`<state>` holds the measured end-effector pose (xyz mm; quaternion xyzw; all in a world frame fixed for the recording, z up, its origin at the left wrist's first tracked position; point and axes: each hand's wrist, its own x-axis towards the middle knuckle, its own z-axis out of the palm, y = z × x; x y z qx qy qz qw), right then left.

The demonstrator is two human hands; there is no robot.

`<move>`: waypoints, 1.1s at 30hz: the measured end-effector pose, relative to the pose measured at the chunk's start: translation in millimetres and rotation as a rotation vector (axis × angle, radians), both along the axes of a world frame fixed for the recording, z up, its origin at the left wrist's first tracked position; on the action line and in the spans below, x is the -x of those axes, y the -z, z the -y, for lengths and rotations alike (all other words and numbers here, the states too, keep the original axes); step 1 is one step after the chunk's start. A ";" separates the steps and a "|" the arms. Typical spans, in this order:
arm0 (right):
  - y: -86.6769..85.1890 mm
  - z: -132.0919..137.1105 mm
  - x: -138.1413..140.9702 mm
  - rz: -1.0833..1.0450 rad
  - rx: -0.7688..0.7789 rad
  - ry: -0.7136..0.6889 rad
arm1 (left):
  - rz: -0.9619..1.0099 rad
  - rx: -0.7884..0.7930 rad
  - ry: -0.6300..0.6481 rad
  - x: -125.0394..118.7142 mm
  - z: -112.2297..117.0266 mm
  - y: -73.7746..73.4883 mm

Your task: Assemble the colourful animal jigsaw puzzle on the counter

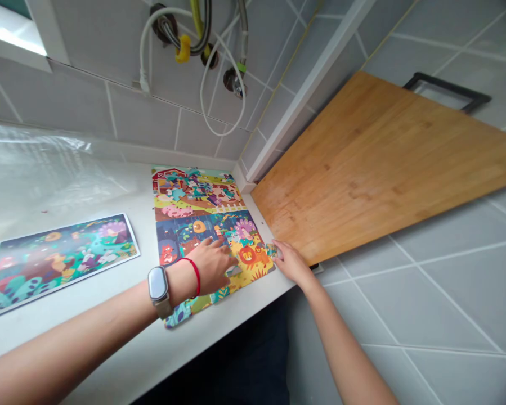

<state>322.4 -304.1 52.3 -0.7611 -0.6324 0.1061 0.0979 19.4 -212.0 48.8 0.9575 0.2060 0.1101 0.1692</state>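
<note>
A colourful jigsaw puzzle (pixel 253 275) with animal pictures lies on the white counter, up against the corner. My left hand (pixel 213 261), with a watch and a red bracelet on its wrist, rests over the middle of the puzzle with its fingers stretched out, hiding part of the picture. At the puzzle's right edge, my right hand (pixel 290 261) grips a small puzzle piece (pixel 272 250) between thumb and fingers. Some loose puzzle pieces (pixel 177 194) lie on top of the upper farm scene.
A printed picture sheet (pixel 67 259) lies at the left, with clear plastic wrap (pixel 33 163) behind it. On the right, a wooden board (pixel 375 174) leans against the tiled wall (pixel 438 281). Hoses and a white cable (pixel 202 90) hang above the counter (pixel 109 315).
</note>
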 end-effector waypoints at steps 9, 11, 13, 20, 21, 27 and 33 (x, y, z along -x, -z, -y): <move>-4.9 -8.8 -0.2 -0.059 -0.162 0.105 | -0.229 0.030 0.152 -1.8 25.4 -11.4; -7.1 -11.6 0.3 -0.094 -0.211 0.106 | -0.243 0.028 0.149 -1.5 25.0 -14.4; -8.0 -16.9 -0.1 -0.140 -0.237 0.094 | -0.263 0.021 0.145 -2.3 24.8 -15.6; 7.0 -56.6 -9.2 -0.320 -0.166 -0.005 | -0.179 -0.030 0.147 -10.6 31.0 -5.9; 10.2 -63.4 -10.7 -0.342 -0.147 -0.022 | -0.152 -0.032 0.147 -11.9 32.0 -3.5; 21.3 -93.5 -18.2 -0.376 -0.096 -0.106 | 0.042 -0.067 0.099 -19.5 33.7 19.8; 22.7 -106.9 -22.2 -0.357 -0.090 -0.193 | 0.144 -0.072 0.092 -21.5 32.0 35.8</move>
